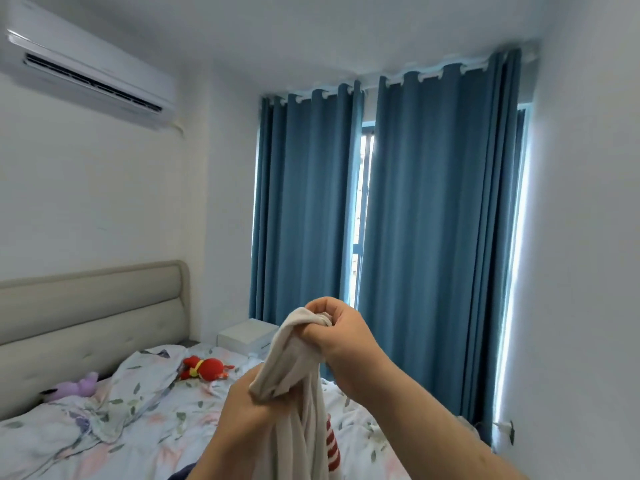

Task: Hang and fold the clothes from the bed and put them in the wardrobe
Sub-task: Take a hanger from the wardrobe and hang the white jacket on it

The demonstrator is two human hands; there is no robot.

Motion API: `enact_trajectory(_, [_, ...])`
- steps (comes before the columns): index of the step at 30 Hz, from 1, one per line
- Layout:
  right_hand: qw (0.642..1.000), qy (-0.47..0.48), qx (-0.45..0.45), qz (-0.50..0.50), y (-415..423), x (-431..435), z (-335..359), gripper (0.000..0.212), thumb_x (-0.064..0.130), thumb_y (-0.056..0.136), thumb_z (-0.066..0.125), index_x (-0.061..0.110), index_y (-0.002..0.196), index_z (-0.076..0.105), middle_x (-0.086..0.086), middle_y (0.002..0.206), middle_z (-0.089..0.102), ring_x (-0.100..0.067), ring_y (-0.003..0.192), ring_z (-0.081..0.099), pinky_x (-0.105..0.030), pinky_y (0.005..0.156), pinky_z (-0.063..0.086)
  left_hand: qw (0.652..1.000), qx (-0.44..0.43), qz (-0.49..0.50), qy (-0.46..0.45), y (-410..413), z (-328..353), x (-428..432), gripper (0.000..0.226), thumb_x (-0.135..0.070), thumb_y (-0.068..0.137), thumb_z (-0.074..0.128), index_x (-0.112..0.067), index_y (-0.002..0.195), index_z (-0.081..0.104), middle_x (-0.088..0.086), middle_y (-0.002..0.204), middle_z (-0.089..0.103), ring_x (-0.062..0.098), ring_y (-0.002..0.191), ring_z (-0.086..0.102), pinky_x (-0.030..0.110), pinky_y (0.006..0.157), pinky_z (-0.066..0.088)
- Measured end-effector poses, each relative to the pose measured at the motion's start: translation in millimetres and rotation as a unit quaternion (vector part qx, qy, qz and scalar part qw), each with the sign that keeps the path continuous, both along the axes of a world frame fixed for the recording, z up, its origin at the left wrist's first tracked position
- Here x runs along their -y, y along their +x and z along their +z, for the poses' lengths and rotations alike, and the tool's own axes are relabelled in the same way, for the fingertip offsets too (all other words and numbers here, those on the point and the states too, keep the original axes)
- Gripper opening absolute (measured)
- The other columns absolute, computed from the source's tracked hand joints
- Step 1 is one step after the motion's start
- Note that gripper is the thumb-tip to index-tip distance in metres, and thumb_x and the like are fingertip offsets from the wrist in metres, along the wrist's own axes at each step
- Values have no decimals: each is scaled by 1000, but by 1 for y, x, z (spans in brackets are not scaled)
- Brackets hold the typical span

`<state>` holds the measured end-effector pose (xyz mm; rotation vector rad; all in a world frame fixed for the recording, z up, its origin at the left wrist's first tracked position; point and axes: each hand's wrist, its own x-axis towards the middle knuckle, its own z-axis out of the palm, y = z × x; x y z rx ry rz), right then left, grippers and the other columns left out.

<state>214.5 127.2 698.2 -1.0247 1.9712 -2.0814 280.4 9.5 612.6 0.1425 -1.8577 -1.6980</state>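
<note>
Both hands' fingers, left hand (256, 400) & right hand (341, 329), clamped round white garment (294, 362) above bed (145, 424).

two hands up in front of bed (145, 420), holding cloth (294, 393) between them. right hand (343, 330) higher, left hand (256, 400) lower and nearer. two soft toys (204, 368) on bed near headboard (93, 323) at left. small cabinet (247, 336) behind bed, before curtains (429, 237). air conditioner (90, 71) on wall above headboard.
</note>
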Motion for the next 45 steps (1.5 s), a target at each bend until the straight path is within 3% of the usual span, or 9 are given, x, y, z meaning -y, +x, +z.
enact_trajectory(4, [995, -31, 70, 69, -6, -35, 5, 45, 12, 90, 71, 27, 128, 53, -8, 112, 66, -21, 88, 70, -34, 77, 58, 998, -37, 36, 37, 8, 19, -1, 30, -14, 62, 81, -15, 91, 73, 5, 83, 76, 22, 79, 71, 27, 65, 54])
enact_trajectory(9, [991, 125, -23, -39, -1, -73, -48, 7, 19, 91, 67, 14, 97, 68, -1, 90, 71, -14, 79, 65, -30, 73, 58, 988, -75, 85, 100, 13, 41, -6, 25, -10, 71, 83, -12, 93, 71, 11, 85, 75, 37, 87, 69, 50, 78, 57])
enact_trajectory(17, [926, 364, -89, 51, 14, -81, -98, 58, 78, 67, 64, 35, 106, 65, 11, 113, 62, -10, 105, 59, -32, 101, 48, 983, -125, 97, 94, 19, 67, -45, 16, -13, 83, 75, -20, 97, 69, 5, 89, 74, 25, 86, 70, 34, 71, 54])
enact_trajectory(25, [969, 231, 43, 80, 10, -87, -97, 26, 39, 89, 65, 19, 72, 70, -3, 89, 72, -18, 91, 70, -34, 83, 58, 974, -127, 131, 137, 31, 80, -43, 15, -7, 83, 74, -16, 94, 67, 10, 91, 72, 28, 87, 68, 38, 76, 55])
enact_trajectory(29, [969, 207, 43, 130, 20, -84, -71, 25, 34, 95, 60, 10, 97, 67, 1, 105, 73, -2, 95, 68, -29, 94, 54, 975, -125, 127, 135, 38, 80, -32, 17, -7, 84, 73, -14, 98, 67, 11, 91, 72, 29, 87, 68, 34, 69, 52])
enact_trajectory(33, [930, 312, -110, 158, -43, -43, -135, 88, 80, 79, 54, 24, 146, 44, -11, 139, 59, 7, 68, 61, -22, 112, 28, 975, -135, 129, 122, 40, 78, -25, 22, -11, 77, 79, -13, 96, 68, 12, 89, 72, 29, 87, 67, 37, 72, 51])
enact_trajectory(36, [948, 244, 46, 201, -36, -39, -111, 56, 43, 101, 49, 8, 144, 46, -4, 119, 59, -14, 91, 53, -13, 91, 32, 973, -134, 145, 124, 40, 77, -16, 25, -12, 73, 81, -10, 95, 68, 12, 86, 72, 29, 83, 66, 38, 72, 51])
enact_trajectory(39, [953, 130, 189, 198, 9, -43, -63, 14, 13, 78, 77, -1, 81, 72, -10, 78, 65, -24, 72, 64, -30, 68, 52, 971, -123, 152, 139, 45, 75, -1, 13, -5, 83, 74, -6, 93, 67, 14, 83, 69, 30, 79, 64, 44, 74, 52])
enact_trajectory(45, [968, -11, 189, 162, 3, -23, -25, 25, 11, 103, 46, -4, 93, 63, -19, 74, 65, -28, 59, 66, -40, 49, 58, 977, -106, 153, 109, 67, 67, 30, 24, -6, 76, 78, -8, 97, 67, 19, 87, 70, 33, 83, 63, 49, 83, 51])
